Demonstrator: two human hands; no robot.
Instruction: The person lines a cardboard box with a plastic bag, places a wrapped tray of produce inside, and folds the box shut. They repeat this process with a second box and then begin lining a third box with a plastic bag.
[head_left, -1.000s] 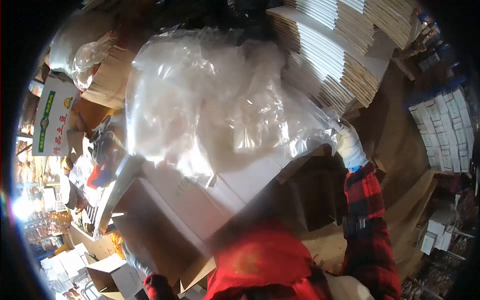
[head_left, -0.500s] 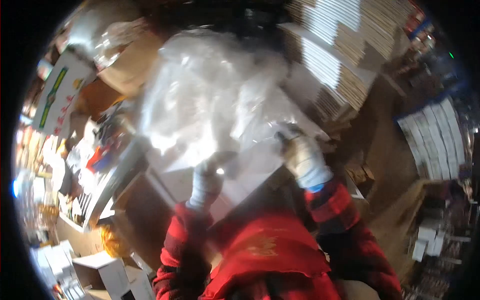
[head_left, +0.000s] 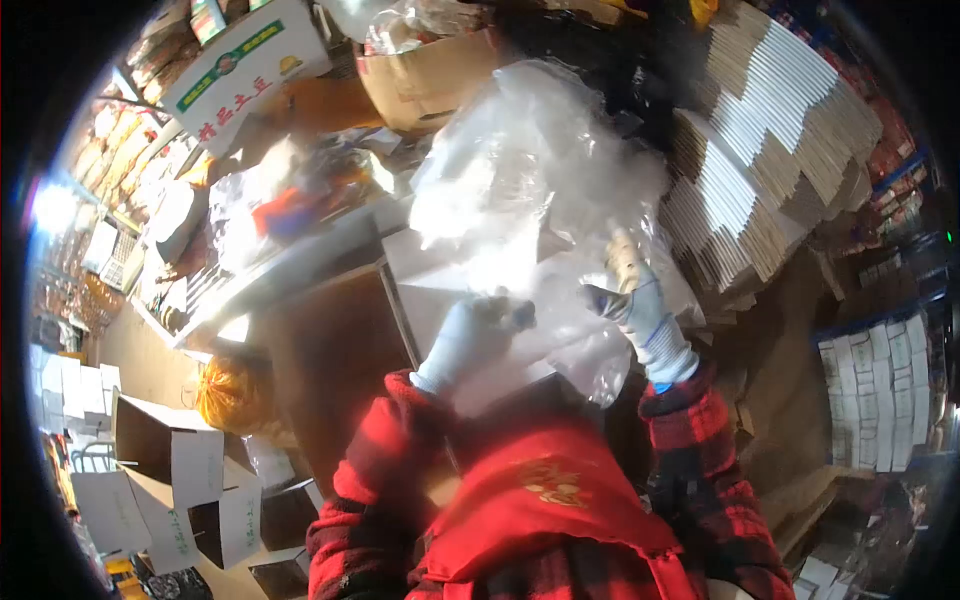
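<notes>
A large, crumpled clear plastic bag [head_left: 520, 160] spreads over a white carton [head_left: 415, 262] in front of me. Both hands wear pale gloves with darker fingertips. My left hand [head_left: 468, 342] is closed at the near left part of the bag, its curled fingers apparently gripping the plastic; blur and glare hide the exact hold. Over the bag's right side, my right hand [head_left: 640, 305] has thumb and fingers spread apart, with plastic beneath and beside it. Much of the carton lies hidden under the plastic.
Flattened cartons [head_left: 770, 140] are stacked at the upper right. A brown cardboard box [head_left: 430, 80] stands behind the bag. At left are a cluttered grey-rimmed bin [head_left: 290, 265], an orange bag [head_left: 232, 395] and open white boxes [head_left: 170, 450]. White packs [head_left: 875, 395] are piled far right.
My view has swung, so the surroundings sit further right and lower. The plastic now reaches nearer my body between my hands, and my right hand's fingers have spread.
</notes>
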